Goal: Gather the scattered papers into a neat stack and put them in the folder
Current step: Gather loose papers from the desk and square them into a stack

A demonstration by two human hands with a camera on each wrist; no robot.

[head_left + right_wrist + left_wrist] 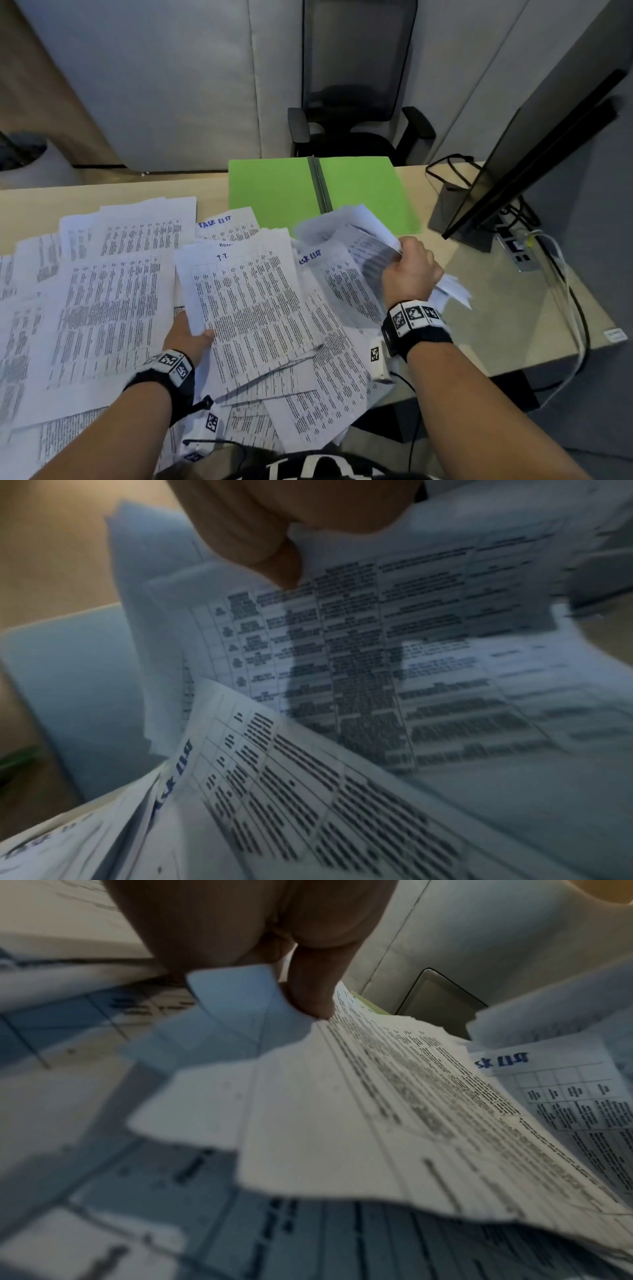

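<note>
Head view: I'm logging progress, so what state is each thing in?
folder: open flat, holding no papers
papers: scattered, overlapping on desk
left hand: pinching a sheaf's edge
right hand: gripping a lifted, crumpled bunch
office chair: unoccupied

Dim, bluish indoor light; head view bends at its edges, both wrist views seem motion-blurred and soft
</note>
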